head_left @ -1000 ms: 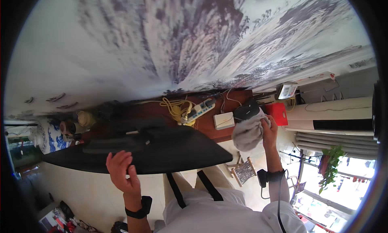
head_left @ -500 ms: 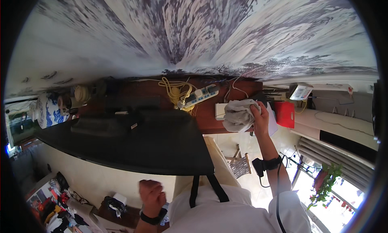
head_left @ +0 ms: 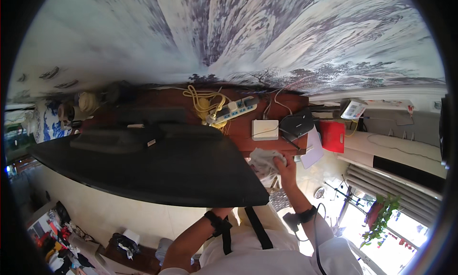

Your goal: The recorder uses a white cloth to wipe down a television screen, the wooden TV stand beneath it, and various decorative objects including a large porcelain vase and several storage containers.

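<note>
Red-brown counter (head_left: 241, 132) along a painted wall (head_left: 229, 36), bearing a power strip (head_left: 237, 111) and a white box (head_left: 265, 130). Grey cloth (head_left: 263, 160), crumpled, hangs near the counter's front edge, beside the black television (head_left: 157, 165), with the right hand (head_left: 286, 168) clamped on it. Left hand (head_left: 222, 211): mostly hidden by the television, grip cannot be told.

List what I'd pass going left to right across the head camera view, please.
Blue-and-white vase → yellow cord → power strip → gray cloth → right hand → red item → hanging plant.
</note>
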A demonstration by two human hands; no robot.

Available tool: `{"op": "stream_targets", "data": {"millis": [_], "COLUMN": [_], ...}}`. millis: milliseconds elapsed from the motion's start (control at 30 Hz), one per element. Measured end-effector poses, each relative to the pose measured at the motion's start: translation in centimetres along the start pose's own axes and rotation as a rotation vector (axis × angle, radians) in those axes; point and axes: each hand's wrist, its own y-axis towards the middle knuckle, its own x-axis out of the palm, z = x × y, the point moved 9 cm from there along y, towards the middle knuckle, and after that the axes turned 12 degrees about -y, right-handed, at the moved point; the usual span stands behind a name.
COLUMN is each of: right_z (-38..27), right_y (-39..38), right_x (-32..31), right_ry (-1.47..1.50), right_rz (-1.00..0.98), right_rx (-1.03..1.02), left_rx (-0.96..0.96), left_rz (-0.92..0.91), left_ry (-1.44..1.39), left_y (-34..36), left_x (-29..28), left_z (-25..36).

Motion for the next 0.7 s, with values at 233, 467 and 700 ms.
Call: {"op": "stream_targets", "data": {"millis": [233, 467, 700], "right_z": [-9.7, -9.2, -9.7], "right_y": [0.9, 12.5, 22.1], "right_x": [2.7, 5.5, 9.4], "right_ry": [-0.614, -0.518, -0.866], "right_rz": [-0.247, -0.577, -0.518], "right_rx": [-0.708, -0.678, -1.006], "left_rx": [-0.065, 0.130, 0.266], "left_rz": [0.303, 0.389, 0.633], "left_ry": [-0.879, -1.012, -0.182], "left_y": [6.3, 14.5, 19.7], "left_x": [4.6, 3.5, -4.2], "left_z": [4.2, 5.8, 3.7]}}
